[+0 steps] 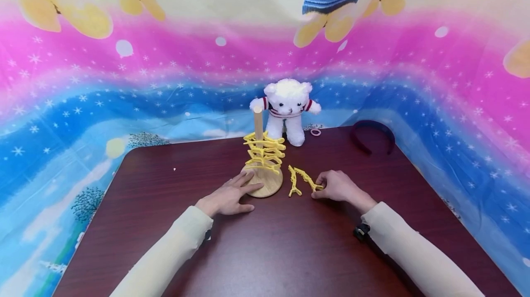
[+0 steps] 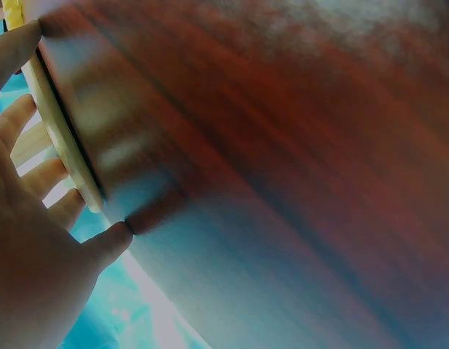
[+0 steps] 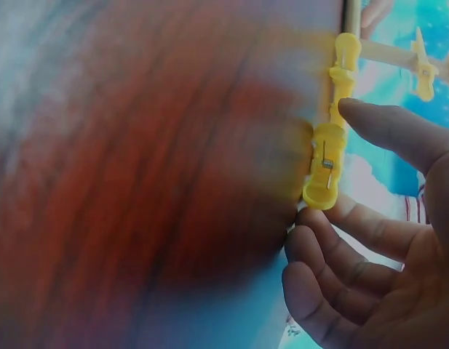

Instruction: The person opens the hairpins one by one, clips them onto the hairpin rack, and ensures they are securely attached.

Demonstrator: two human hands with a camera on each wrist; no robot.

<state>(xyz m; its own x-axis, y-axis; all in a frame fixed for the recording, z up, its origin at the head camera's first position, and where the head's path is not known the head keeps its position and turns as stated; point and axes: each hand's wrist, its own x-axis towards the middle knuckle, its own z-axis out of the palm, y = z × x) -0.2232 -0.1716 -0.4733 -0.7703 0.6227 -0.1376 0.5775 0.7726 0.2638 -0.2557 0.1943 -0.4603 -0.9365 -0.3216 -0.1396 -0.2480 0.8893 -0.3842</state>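
Note:
A wooden stand has a round base and an upright post, with several yellow clothespins around the post. My left hand rests its spread fingers on the left of the base; its thumb touches the table, as the left wrist view also shows. To the right of the base, two more yellow clothespins lie on the tabletop, a left one and a right one. My right hand pinches the near end of the right one between thumb and fingers. In the right wrist view this clothespin shows its metal spring.
Behind the stand is a white teddy bear in a striped top. A small pink ring lies beside it. At the back right of the dark wooden table is a dark headband. Patterned cloth surrounds the table.

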